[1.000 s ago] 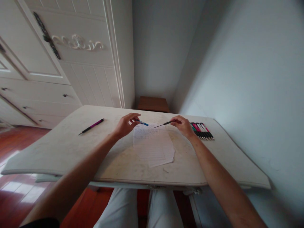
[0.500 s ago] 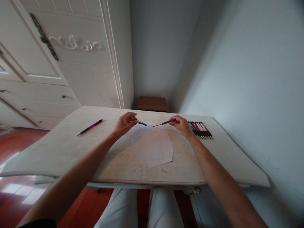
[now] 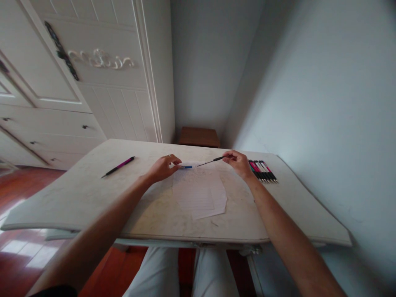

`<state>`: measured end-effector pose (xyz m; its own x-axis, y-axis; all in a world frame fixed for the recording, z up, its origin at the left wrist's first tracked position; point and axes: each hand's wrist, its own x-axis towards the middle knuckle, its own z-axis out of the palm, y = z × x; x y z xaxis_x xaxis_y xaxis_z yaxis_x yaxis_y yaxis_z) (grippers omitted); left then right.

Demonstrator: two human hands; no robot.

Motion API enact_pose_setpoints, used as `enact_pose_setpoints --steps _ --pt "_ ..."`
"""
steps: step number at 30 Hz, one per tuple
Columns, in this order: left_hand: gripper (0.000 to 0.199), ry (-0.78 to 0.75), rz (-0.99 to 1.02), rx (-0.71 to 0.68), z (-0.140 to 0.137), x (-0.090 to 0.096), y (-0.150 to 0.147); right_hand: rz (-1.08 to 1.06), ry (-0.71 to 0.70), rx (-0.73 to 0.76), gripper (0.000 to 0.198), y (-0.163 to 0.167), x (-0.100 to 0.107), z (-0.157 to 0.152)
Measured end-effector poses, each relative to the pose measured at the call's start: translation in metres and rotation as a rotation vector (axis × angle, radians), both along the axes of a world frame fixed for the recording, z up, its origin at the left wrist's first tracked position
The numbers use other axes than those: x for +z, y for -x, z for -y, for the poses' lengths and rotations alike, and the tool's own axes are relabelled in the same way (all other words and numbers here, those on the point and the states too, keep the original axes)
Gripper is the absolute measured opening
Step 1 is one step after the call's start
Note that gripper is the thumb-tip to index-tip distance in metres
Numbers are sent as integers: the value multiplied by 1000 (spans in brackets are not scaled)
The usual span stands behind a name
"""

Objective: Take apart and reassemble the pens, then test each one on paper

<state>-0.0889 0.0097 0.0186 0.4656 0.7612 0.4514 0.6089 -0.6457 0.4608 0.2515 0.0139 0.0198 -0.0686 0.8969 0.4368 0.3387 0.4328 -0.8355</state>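
My left hand [image 3: 165,168] pinches a short blue pen barrel [image 3: 187,167] between thumb and fingers, over the far part of the paper sheets [image 3: 201,194]. Its tip points right, and the rest of it is hidden by the fingers. Opposite it, my right hand [image 3: 237,161] grips a black pen part [image 3: 218,158] from which a thin dark refill [image 3: 205,163] sticks out to the left. The refill's end and the blue barrel are close, with a small gap between them. Faint handwriting shows on the upper part of the lined paper.
A purple and black pen [image 3: 119,166] lies on the left of the white table [image 3: 83,198]. Right of my right hand, a row of several pens [image 3: 262,171] lies side by side. A white cabinet [image 3: 123,107] stands at the back left, and a wall [image 3: 334,115] bounds the right.
My left hand has lowered slightly and the blue barrel has turned from slanting down to nearly level. My right hand has shifted a little right, still with the black pen part and refill.
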Motion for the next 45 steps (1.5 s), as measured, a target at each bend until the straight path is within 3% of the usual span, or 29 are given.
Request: enact_pose_setpoints --steps 13,30,45 --pt "30 -36 -54 -72 7 -10 -21 9 56 45 28 13 -8 5" --pt "25 -84 -275 15 13 -8 -43 74 23 99 23 34 -18 13" --pt "24 -153 -408 24 19 2 -48 280 -168 123 13 55 -16 25"
